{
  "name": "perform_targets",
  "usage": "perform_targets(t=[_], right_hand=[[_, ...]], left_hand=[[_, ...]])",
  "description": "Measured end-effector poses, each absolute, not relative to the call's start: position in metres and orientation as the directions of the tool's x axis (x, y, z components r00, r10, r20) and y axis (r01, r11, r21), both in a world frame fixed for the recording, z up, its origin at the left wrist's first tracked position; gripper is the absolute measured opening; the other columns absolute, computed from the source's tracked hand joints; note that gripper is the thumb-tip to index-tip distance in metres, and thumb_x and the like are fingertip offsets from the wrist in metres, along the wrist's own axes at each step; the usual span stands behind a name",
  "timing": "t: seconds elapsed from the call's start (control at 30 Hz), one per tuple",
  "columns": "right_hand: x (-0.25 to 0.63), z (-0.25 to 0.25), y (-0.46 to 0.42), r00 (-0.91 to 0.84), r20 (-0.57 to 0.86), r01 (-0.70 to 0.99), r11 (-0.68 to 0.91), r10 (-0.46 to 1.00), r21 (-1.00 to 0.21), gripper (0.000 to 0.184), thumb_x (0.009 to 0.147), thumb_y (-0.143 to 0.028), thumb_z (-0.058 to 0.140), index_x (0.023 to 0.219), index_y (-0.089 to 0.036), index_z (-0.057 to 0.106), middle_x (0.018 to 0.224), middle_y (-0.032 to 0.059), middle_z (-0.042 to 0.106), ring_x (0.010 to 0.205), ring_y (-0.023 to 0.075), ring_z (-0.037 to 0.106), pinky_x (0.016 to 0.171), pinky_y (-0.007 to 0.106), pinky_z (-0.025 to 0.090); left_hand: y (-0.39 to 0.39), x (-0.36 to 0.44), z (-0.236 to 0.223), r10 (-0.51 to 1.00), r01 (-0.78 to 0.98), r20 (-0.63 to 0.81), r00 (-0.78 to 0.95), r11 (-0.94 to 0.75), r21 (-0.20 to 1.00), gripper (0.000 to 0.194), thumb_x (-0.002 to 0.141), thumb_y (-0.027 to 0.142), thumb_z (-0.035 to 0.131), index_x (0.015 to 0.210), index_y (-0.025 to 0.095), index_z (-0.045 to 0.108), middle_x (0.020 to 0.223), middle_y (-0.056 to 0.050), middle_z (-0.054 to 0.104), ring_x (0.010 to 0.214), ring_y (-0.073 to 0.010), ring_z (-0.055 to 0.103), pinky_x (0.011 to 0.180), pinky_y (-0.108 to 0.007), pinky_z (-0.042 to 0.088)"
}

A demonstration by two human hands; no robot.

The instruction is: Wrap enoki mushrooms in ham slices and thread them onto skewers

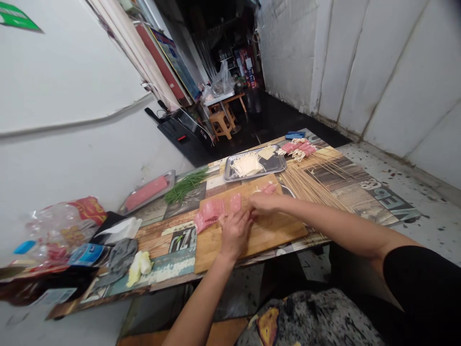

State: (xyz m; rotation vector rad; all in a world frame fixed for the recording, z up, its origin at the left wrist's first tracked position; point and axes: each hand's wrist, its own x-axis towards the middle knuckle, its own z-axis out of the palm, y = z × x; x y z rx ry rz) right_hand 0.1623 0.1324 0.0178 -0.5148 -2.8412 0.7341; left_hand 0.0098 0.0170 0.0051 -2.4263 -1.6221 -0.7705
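Observation:
On a wooden cutting board (pixel 212 250) my left hand (pixel 236 228) and my right hand (pixel 261 204) meet, fingers bent and pressed close together. Whatever lies between them is hidden by the fingers. Thin pink meat slices (pixel 212 210) overlap on the board's left part, and a single slice (pixel 235 202) lies just beyond my left hand. Past my right hand, rolled meat pieces (pixel 269 188) rest near the board's far corner. Behind the board stands a metal tray (pixel 275 166) with white enoki mushrooms (pixel 248 165) in it.
Wooden skewers (pixel 313 190) spread to the right, below skewered meat rolls (pixel 298 149). Green chives (pixel 185 186) and a tray of pink meat (pixel 147 191) lie at the left. Nearer are cabbage pieces (pixel 139 268), a grey cloth (pixel 121 259) and plastic-wrapped bottles (pixel 65 226).

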Motion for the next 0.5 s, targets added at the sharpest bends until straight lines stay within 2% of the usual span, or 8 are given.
perform_targets(t=[0.1,0.2,0.27,0.37,0.43,0.5], right_hand=[[0.160,0.023,0.135,-0.920,-0.007,0.342,0.795,0.392,-0.501,0.021,0.079,-0.020,0.058,0.079,-0.009,0.075,0.055,0.0008,0.062,0.051,0.0098,0.044,0.055,0.021,0.033],[0.168,0.030,0.125,-0.907,-0.038,0.382,0.781,0.420,-0.493,0.021,0.080,-0.016,0.056,0.085,-0.011,0.075,0.066,0.0037,0.067,0.057,0.0114,0.049,0.058,0.022,0.034],[0.182,0.035,0.116,-0.873,0.043,0.420,0.793,0.486,-0.440,0.021,0.083,-0.016,0.054,0.084,-0.011,0.074,0.077,0.0076,0.070,0.067,0.0144,0.055,0.065,0.023,0.037],[0.219,0.042,0.107,-0.743,0.239,0.517,0.762,0.626,-0.389,0.024,0.089,-0.023,0.051,0.090,-0.014,0.074,0.091,0.0101,0.070,0.087,0.0186,0.059,0.079,0.026,0.040],[0.250,0.045,0.105,-0.589,0.248,0.670,0.637,0.769,-0.382,0.027,0.091,-0.027,0.049,0.095,-0.016,0.073,0.095,0.0098,0.070,0.091,0.0193,0.060,0.083,0.027,0.041],[0.279,0.045,0.105,-0.386,0.129,0.873,0.407,0.914,-0.269,0.029,0.090,-0.027,0.048,0.089,-0.013,0.074,0.092,0.0134,0.070,0.089,0.0222,0.062,0.081,0.029,0.043]], left_hand=[[0.019,0.009,-0.002,0.785,0.872,0.520,0.336,-0.468,0.145,0.018,0.092,0.029,0.055,0.097,0.023,0.071,0.100,-0.007,0.072,0.089,-0.0202,0.061,0.087,-0.041,0.033],[0.025,0.008,-0.003,0.781,0.854,0.506,0.366,-0.498,0.151,0.020,0.093,0.030,0.053,0.095,0.022,0.071,0.095,-0.007,0.073,0.085,-0.0186,0.061,0.086,-0.039,0.034],[0.025,0.008,-0.001,0.787,0.848,0.480,0.387,-0.509,0.152,0.021,0.094,0.030,0.051,0.096,0.023,0.071,0.091,-0.005,0.072,0.083,-0.0175,0.060,0.085,-0.037,0.034],[0.022,0.011,0.001,0.798,0.850,0.459,0.390,-0.504,0.152,0.023,0.096,0.027,0.048,0.102,0.025,0.070,0.086,-0.003,0.070,0.082,-0.0161,0.057,0.084,-0.035,0.032],[0.020,0.012,0.002,0.799,0.851,0.463,0.383,-0.501,0.160,0.023,0.096,0.026,0.048,0.105,0.027,0.069,0.086,-0.002,0.070,0.083,-0.0162,0.057,0.083,-0.034,0.032],[0.020,0.012,0.002,0.794,0.842,0.468,0.388,-0.512,0.169,0.022,0.095,0.026,0.049,0.107,0.027,0.068,0.088,-0.002,0.070,0.085,-0.0168,0.057,0.083,-0.034,0.032]])
